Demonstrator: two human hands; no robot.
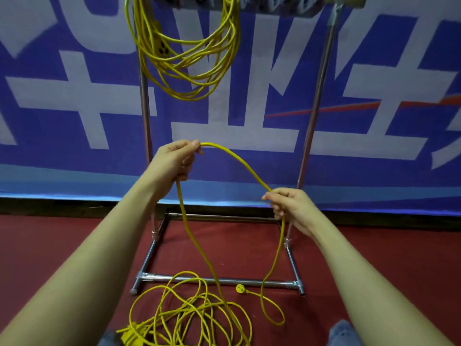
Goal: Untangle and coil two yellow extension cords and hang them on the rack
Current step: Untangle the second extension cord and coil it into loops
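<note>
Loose cord on floor: a tangled heap of the second yellow cord is seen nearest, on the red floor, with its socket block at the lower left and its plug lying beside the rack's front bar.
Cord span: two strands rise from the heap, one to each hand, and are joined by an arch between the hands.
Left hand: fingers are curled round the cord, with the top of the arch pinched at the fingertips.
Right hand: held lower, fingers closed round the cord where it drops to the floor.
Rack: a metal frame is stood beyond the hands, before a blue banner.
Hung cord: the first cord is seen coiled, hanging from the rack's top, well above the hands.
</note>
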